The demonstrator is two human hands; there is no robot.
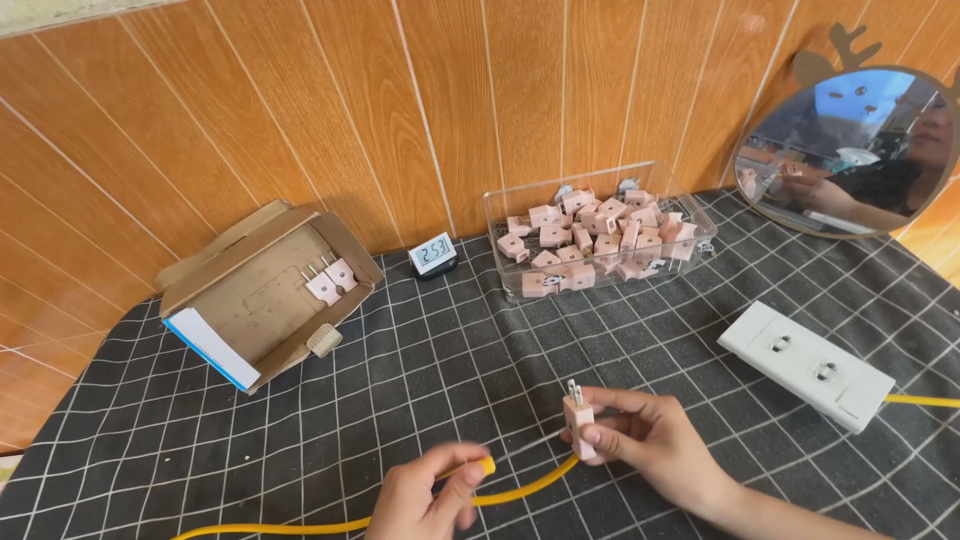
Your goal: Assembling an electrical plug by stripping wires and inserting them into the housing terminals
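Pink plug in my right, yellow cable in my left

My right hand (650,435) pinches a small pink plug (577,424) upright, prongs up, just above the checked cloth (420,370); my left hand (425,500) pinches the yellow cable (520,487) near its end, close beside the plug. A clear tray (600,235) of pink plugs stands by the wall, a white socket strip (805,365) to my right

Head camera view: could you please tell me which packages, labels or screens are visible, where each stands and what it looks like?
Cardboard box: far left by the wall, open and tilted, brown with a white and blue end, two pink plugs inside.
Small digital clock: by the wall between box and clear plastic tray, dark body, pale rectangular screen with dark digits.
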